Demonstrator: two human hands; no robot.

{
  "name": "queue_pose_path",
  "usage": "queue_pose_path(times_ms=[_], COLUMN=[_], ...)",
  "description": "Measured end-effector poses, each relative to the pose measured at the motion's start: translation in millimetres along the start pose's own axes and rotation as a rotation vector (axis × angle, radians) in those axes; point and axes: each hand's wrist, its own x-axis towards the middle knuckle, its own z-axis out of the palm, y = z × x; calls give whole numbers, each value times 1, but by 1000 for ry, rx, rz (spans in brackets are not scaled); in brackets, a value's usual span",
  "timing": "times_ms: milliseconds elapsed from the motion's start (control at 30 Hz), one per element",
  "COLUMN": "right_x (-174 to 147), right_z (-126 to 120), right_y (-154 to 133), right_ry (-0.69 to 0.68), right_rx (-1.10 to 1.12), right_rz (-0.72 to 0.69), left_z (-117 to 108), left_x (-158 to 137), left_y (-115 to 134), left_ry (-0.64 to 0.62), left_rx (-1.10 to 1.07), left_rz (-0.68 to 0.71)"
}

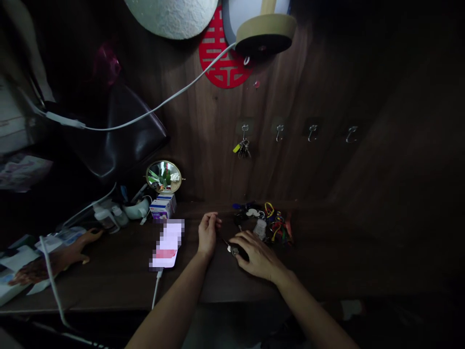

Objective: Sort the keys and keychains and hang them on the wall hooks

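My right hand (pixel 257 256) rests low over the dark wooden desk, its fingers curled round a small dark object with a round metal piece (pixel 234 251), perhaps a key fob; the fingers hide part of it. A bright spot and a thin dark tip show at its left end. To the left, my left hand (pixel 207 236) stands on its side, fingers curled in together; whether anything lies between them I cannot make out. Just beyond my right hand is a tangled pile of keys and coloured key straps (pixel 276 225), with a pale grey tag (pixel 260 229) in it.
A lit phone (pixel 169 245) on a white cable lies left of my hands. Behind it stand small boxes (pixel 162 207) and a round mirror (pixel 164 177). Wall hooks (pixel 279 132) run along the back; one holds a key bunch (pixel 243 148). A carved brown figure (pixel 60 257) lies far left.
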Motion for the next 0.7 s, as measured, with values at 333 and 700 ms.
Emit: queue_pose_path(times_ms=[333, 700], right_x=[9, 36], right_z=[15, -1], right_y=[23, 48], right_ry=[143, 237], right_rx=[240, 926], right_rz=[107, 434], left_z=[5, 13], left_x=[-3, -13], left_y=[-6, -1], left_ry=[-172, -434], left_rx=[103, 234], left_rz=[-28, 32])
